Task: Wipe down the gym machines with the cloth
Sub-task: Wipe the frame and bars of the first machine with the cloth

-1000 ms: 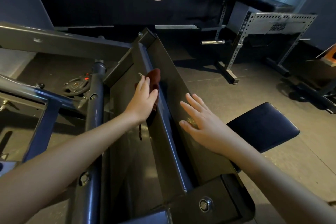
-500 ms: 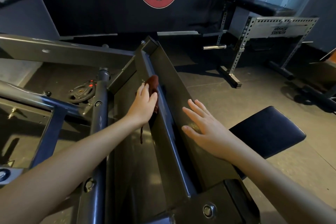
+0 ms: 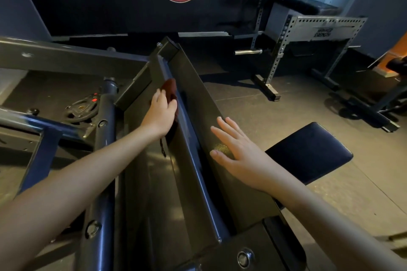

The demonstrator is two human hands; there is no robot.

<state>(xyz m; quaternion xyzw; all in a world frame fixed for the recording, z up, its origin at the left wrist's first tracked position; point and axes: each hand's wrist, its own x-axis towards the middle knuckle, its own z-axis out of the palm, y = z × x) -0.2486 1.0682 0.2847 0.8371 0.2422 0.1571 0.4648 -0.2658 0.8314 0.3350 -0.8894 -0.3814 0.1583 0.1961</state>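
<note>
Maroon cloth (image 3: 170, 90) sits bunched under my left grip (image 3: 160, 114), fingers curled over it against the machine's rail (image 3: 191, 138), whose long axis runs away from me. My right grip (image 3: 237, 152) lies flat, fingers straight, on the outer beam (image 3: 198, 99) face, nearer me, holding nothing.

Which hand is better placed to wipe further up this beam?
Left. The left hand holds the cloth against the beam; the right hand lies flat on its outer face, without a cloth.
</note>
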